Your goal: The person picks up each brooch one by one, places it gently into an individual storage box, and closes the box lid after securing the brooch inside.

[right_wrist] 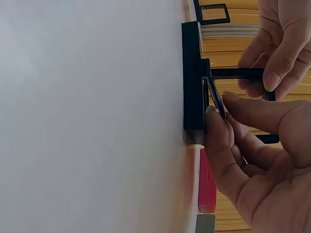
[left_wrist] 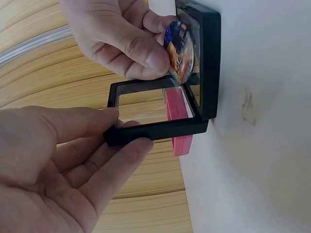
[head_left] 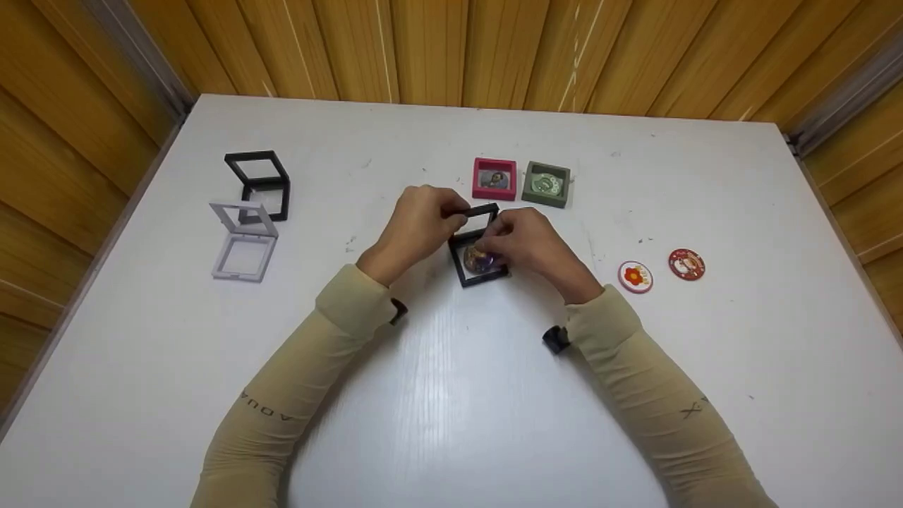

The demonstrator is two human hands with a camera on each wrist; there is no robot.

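A black hinged display frame (head_left: 462, 274) stands open on the table, its lid raised at the far side. My left hand (head_left: 423, 222) pinches the corner of that lid between thumb and fingers, as the left wrist view shows up close. My right hand (head_left: 530, 243) pinches a round badge (left_wrist: 181, 53) with a blue and orange picture by its edge. The badge is tilted over the clear film of the frame's lower half. In the right wrist view the badge (right_wrist: 216, 97) appears edge-on; whether it touches the film I cannot tell.
Behind the hands sit a pink frame (head_left: 476, 185) and a green frame (head_left: 544, 201), each with a round piece inside. Further left stand another open black frame (head_left: 286, 187) and an open white one (head_left: 220, 267). A flower badge (head_left: 635, 276) and a red badge (head_left: 686, 264) lie to the right.
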